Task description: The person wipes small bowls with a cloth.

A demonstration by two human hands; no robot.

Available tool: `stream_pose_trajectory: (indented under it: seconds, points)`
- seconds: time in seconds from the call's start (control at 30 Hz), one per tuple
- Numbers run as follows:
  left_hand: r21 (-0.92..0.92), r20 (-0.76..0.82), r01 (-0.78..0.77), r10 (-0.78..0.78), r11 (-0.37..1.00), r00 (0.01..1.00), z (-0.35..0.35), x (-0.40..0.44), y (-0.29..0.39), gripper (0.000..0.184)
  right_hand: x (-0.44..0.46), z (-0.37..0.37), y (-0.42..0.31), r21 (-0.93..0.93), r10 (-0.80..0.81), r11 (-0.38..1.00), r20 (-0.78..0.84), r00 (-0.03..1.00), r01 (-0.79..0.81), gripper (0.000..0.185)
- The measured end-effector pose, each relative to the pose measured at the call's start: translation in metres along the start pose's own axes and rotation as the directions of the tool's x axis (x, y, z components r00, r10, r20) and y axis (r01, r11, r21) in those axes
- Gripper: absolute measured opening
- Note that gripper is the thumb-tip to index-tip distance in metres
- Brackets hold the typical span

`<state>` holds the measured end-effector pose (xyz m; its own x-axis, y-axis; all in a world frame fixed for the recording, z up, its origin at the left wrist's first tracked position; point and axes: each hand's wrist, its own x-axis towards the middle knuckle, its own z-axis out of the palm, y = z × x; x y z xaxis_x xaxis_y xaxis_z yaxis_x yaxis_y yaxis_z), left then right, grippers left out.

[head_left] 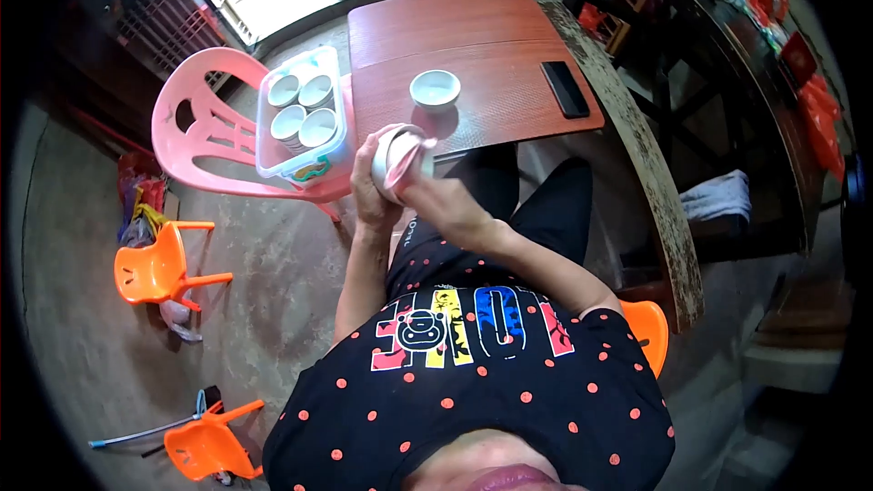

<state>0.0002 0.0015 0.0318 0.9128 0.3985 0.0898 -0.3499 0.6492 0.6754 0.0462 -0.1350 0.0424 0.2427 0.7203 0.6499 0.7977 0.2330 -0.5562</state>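
My left hand (367,184) grips a white bowl (383,151), held tilted on its side just off the table's near edge. My right hand (450,208) presses a pink and white cloth (406,164) into the bowl's mouth. The right fingers are partly hidden behind the cloth and bowl. On the red-brown table (436,32) another white bowl (435,91) stands upright, a little beyond my hands. To the left, a clear plastic bin (262,162) holds several stacks of white bowls (317,127).
The bin rests on a pink plastic chair (202,82). A black phone (566,89) lies at the table's right side. Beside it runs a worn wooden bench (641,145). Orange stools (150,268) stand on the floor at left. A towel (717,197) lies at right.
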Motion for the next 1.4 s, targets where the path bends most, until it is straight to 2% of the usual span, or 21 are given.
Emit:
stream_pose_trajectory:
  seconds: [0.07, 0.13, 0.23, 0.27, 0.33, 0.37, 0.4, 0.47, 0.57, 0.6, 0.67, 0.73, 0.8, 0.87, 0.93, 1.0, 1.07, 1.13, 1.23, 1.3, 1.4]
  points:
    - [0.031, -0.052, 0.153, -0.151, 0.988, 0.987, -0.005, 0.002, 0.011, 0.041, -0.007, 0.013, 0.003, -0.168, 0.046, 0.986, 0.134, 0.99, -0.023, 0.014]
    - [-0.003, -0.099, 0.218, -0.217, 0.976, 0.971, 0.004, -0.003, 0.021, 0.038, -0.003, 0.013, 0.005, -0.148, -0.223, 0.967, -0.114, 0.968, 0.206, 0.017]
    - [0.105, -0.11, 0.123, -0.112, 0.987, 0.988, 0.009, -0.003, 0.014, 0.038, -0.009, 0.013, 0.006, -0.303, -0.222, 0.931, -0.028, 0.975, 0.203, 0.02]
    - [0.197, -0.068, 0.045, -0.032, 0.979, 0.997, 0.012, -0.002, 0.011, 0.038, -0.011, 0.016, -0.003, -0.053, 0.046, 0.997, -0.116, 0.992, -0.052, 0.019]
    - [0.57, 0.066, -0.307, 0.33, 0.762, 0.942, 0.018, -0.005, -0.004, 0.044, 0.0, -0.005, -0.023, 0.496, 0.579, 0.72, -0.047, 0.814, -0.484, 0.025]
    - [0.643, 0.13, -0.448, 0.488, 0.621, 0.863, 0.017, -0.002, -0.015, 0.046, 0.006, -0.004, -0.018, 0.821, 0.695, 0.373, 0.062, 0.716, -0.433, 0.031]
    - [0.696, 0.209, -0.562, 0.622, 0.448, 0.755, 0.016, -0.002, -0.022, 0.048, 0.014, -0.005, -0.017, 0.903, 0.716, 0.27, 0.043, 0.696, -0.334, 0.032]
    - [0.648, 0.167, -0.5, 0.532, 0.575, 0.83, 0.015, -0.004, -0.019, 0.051, 0.015, -0.007, -0.02, 0.852, 0.668, 0.385, 0.009, 0.744, -0.355, 0.026]
    - [0.232, 0.015, -0.141, 0.142, 0.962, 0.99, 0.012, -0.004, -0.004, 0.047, -0.011, 0.009, -0.009, 0.022, 0.235, 0.972, -0.14, 0.962, -0.234, 0.021]
    - [-0.005, -0.052, 0.061, -0.062, 0.998, 0.997, 0.018, -0.005, 0.005, 0.042, -0.013, 0.015, -0.003, -0.203, -0.056, 0.979, -0.135, 0.989, 0.027, 0.019]
    - [-0.045, -0.02, 0.182, -0.183, 0.982, 0.983, 0.011, -0.003, 0.005, 0.039, -0.018, 0.013, 0.007, -0.285, -0.258, 0.935, -0.135, 0.957, 0.212, 0.019]
    - [0.166, -0.038, 0.071, -0.066, 0.984, 0.997, 0.006, 0.001, -0.01, 0.04, -0.026, 0.009, 0.001, 0.033, 0.127, 0.992, -0.157, 0.979, -0.123, 0.021]
    - [0.526, 0.09, -0.229, 0.214, 0.819, 0.973, 0.011, -0.001, -0.024, 0.044, -0.02, 0.001, -0.006, 0.409, 0.519, 0.809, -0.161, 0.839, -0.422, 0.029]
    - [0.776, 0.331, -0.481, 0.386, 0.407, 0.861, 0.009, -0.003, -0.025, 0.055, -0.003, -0.008, 0.001, 0.935, 0.797, 0.146, 0.083, 0.599, -0.323, 0.036]
    - [0.712, 0.365, -0.524, 0.391, 0.468, 0.845, 0.014, 0.0, -0.022, 0.064, -0.004, -0.014, 0.007, 0.871, 0.704, 0.37, -0.036, 0.709, -0.322, 0.034]
    - [0.229, 0.114, -0.134, 0.11, 0.964, 0.987, 0.03, -0.008, -0.018, 0.067, -0.009, -0.014, 0.011, 0.566, 0.549, 0.742, -0.207, 0.81, -0.359, 0.03]
    - [0.072, 0.013, 0.178, -0.179, 0.981, 0.984, 0.012, -0.004, -0.013, 0.065, -0.008, -0.024, -0.001, 0.021, 0.19, 0.982, -0.192, 0.963, -0.189, 0.022]
    - [-0.044, 0.083, 0.296, -0.292, 0.954, 0.953, 0.004, -0.003, -0.009, 0.063, -0.011, -0.019, 0.011, -0.291, -0.17, 0.945, -0.044, 0.984, 0.15, 0.026]
    - [0.12, 0.055, 0.192, -0.2, 0.974, 0.978, 0.0, -0.001, -0.022, 0.061, -0.018, -0.017, -0.003, 0.14, 0.327, 0.941, -0.137, 0.935, -0.309, 0.025]
    - [0.146, 0.175, 0.033, -0.059, 0.989, 0.983, 0.002, -0.003, -0.022, 0.065, -0.01, -0.027, -0.014, 0.544, 0.702, 0.609, -0.031, 0.712, -0.577, 0.026]
    - [0.439, 0.367, -0.177, 0.005, 0.881, 0.93, 0.004, -0.002, -0.012, 0.075, -0.008, -0.024, 0.012, 0.923, 0.754, 0.25, 0.005, 0.657, -0.294, 0.026]
